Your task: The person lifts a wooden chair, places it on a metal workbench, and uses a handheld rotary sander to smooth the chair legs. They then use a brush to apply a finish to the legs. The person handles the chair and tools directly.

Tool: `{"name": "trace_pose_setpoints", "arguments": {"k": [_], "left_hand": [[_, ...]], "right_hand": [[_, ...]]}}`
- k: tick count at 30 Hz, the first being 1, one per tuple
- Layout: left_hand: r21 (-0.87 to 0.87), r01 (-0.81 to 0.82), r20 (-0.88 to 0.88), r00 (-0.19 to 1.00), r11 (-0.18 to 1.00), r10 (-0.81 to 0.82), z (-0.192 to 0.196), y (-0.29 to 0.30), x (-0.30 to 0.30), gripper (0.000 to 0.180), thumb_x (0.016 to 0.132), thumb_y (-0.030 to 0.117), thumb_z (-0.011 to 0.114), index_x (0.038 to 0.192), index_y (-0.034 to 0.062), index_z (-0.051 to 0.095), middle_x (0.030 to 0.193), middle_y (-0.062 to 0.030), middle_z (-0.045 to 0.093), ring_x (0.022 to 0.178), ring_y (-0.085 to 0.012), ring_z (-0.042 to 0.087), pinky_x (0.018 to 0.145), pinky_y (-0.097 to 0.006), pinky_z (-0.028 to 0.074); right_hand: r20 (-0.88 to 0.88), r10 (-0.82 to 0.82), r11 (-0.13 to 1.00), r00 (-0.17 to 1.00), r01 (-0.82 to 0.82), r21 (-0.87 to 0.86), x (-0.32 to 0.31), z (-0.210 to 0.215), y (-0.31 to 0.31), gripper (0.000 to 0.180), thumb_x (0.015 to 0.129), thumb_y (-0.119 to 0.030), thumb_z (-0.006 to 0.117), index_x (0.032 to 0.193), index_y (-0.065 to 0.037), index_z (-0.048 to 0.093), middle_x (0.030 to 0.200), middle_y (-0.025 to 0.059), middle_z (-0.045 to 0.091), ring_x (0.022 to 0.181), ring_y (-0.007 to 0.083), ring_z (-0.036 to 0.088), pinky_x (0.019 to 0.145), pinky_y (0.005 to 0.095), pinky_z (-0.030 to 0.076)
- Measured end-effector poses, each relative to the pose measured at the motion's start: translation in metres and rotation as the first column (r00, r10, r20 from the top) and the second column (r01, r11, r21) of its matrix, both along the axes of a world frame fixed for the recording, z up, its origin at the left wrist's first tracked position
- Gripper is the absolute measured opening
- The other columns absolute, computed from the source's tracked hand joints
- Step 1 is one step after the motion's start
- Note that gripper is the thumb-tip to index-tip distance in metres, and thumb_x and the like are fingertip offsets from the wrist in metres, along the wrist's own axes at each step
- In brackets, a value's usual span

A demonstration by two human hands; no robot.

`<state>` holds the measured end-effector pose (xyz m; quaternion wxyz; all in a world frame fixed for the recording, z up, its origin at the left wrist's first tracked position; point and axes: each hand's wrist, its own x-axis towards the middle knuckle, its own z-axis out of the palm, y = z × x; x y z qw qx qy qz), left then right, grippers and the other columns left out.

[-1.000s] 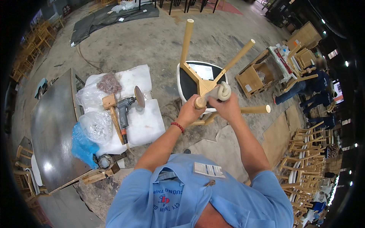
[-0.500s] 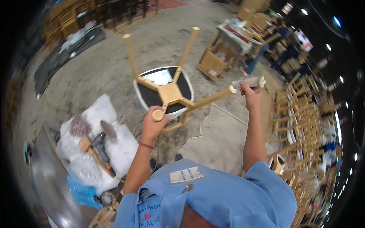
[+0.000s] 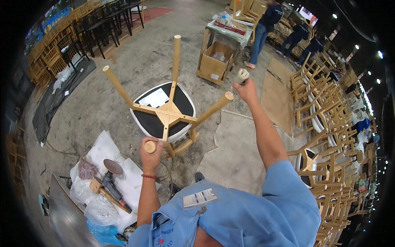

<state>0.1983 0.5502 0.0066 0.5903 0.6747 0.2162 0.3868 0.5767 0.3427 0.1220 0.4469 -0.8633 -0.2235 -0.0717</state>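
A wooden chair (image 3: 164, 115) stands upside down on the concrete floor, its four legs pointing up and its black seat pad with white rim facing me. My left hand (image 3: 150, 154) grips the end of the nearest chair leg. My right hand (image 3: 245, 88) is raised to the right of the chair and holds a small pale roll (image 3: 242, 75), just beyond the tip of the right leg (image 3: 224, 98).
White plastic bags (image 3: 103, 173) lie at the lower left with a wooden mallet (image 3: 105, 191) and a disc sander (image 3: 112, 171). A cardboard box (image 3: 216, 64) and table stand beyond the chair. Stacked wooden chairs (image 3: 325, 136) fill the right side. People stand at the top right.
My right hand has let go of the chair and lifted away to the right with the pale roll. The view has swung, and the chair now sits lower and steadier.
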Motion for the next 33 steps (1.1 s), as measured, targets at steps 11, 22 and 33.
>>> {"name": "trace_pose_setpoints", "arguments": {"k": [11,22,33], "left_hand": [[-0.023,0.001,-0.007,1.0,1.0,-0.001,0.012,-0.004,0.002,0.024,0.079,0.0,0.073,0.096,0.0053,0.056,0.095,-0.0037,0.06,0.089,-0.0134,0.057,0.085,-0.028,0.047],[0.001,0.053,-0.062,0.997,0.999,-0.053,0.012,0.0,-0.001,0.024,0.081,0.002,0.072,0.097,0.0056,0.055,0.096,-0.0049,0.06,0.093,-0.0154,0.057,0.087,-0.03,0.046],[0.009,0.059,-0.07,0.996,0.998,-0.058,0.016,0.001,-0.006,0.025,0.079,0.002,0.073,0.096,0.0057,0.056,0.096,-0.0047,0.061,0.091,-0.0144,0.058,0.085,-0.029,0.047]], "right_hand": [[-0.155,0.111,0.987,0.982,-0.092,0.128,-0.005,-0.009,-0.014,0.043,0.076,-0.023,0.077,0.106,0.005,0.065,0.101,0.0144,0.072,0.09,0.0227,0.07,0.082,0.0357,0.053],[-0.049,0.017,0.981,0.999,-0.007,0.196,-0.021,-0.023,-0.022,0.035,0.076,-0.019,0.076,0.1,0.005,0.065,0.091,0.0112,0.071,0.082,0.0206,0.069,0.073,0.0346,0.054],[-0.165,-0.012,0.906,0.986,0.081,0.416,-0.016,-0.021,-0.029,0.021,0.08,-0.015,0.074,0.087,0.002,0.062,0.073,0.0073,0.065,0.059,0.0134,0.059,0.052,0.0281,0.048]]}}
